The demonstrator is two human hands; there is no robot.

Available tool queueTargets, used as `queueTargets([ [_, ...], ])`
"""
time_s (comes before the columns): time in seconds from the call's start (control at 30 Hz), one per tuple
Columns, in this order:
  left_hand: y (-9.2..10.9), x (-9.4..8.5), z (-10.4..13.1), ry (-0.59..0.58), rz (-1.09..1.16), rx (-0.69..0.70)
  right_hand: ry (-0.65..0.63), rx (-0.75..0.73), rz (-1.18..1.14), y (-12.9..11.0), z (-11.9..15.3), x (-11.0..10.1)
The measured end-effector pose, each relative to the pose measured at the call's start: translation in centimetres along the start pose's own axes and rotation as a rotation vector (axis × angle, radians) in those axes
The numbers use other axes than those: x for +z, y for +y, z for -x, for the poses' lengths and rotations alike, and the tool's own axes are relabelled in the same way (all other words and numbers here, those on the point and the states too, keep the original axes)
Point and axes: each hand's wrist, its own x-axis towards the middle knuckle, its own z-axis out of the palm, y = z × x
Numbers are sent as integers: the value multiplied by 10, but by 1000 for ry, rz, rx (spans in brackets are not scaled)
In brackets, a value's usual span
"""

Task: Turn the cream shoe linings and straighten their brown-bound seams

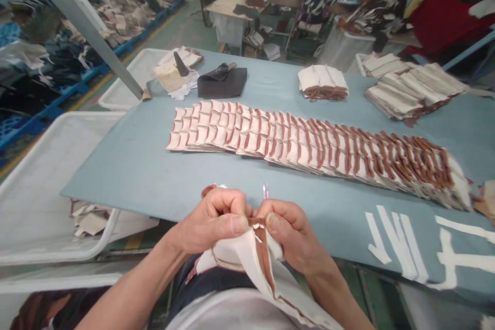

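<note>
1. Pinching the white-and-brown fabric piece between thumbs and fingers, our left hand and right hand hold it close together at the near edge of the blue table.
2. Just beyond them, we see a small pointed tool on the table.
3. Farther away, we have a long overlapping row of pieces stretching left to right.
4. Near right, we see white strips.
</note>
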Motion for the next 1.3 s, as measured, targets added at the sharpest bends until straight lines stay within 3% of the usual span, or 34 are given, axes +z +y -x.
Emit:
queueTargets([
  [0.17, -10, 13, 3, 4, 234, 91, -73, -11, -139, -11, 0, 6],
  [0.3, -16, 10, 2, -10, 250, 86, -91, 6, -125, -8, -1, 3],
  [0.43, -14, -8, -4, -45, 8, 62, -134, 49, 0, -11, -3, -8],
  [0.57, 10, -22, -9, -142, -194, 1, -234, -34, 357, -37, -10, -17],
  [0.67, 35, -21, -11, -197, -407, 21, -263, -69, 593, -56, -18, -22],
  [0.8, 55, -12, -12, -191, -672, 8, -245, -73, 696, -64, -28, -25],
  [0.9, 54, -4, -11, -127, -707, 1, -241, -95, 703, -62, -32, -26],
  [1.07, 41, 6, 2, -29, -850, 174, -193, -258, 845, -64, -28, -27],
  [1.3, 37, 21, 38, -67, -1118, 328, -181, -537, 943, -70, -4, -9],
])
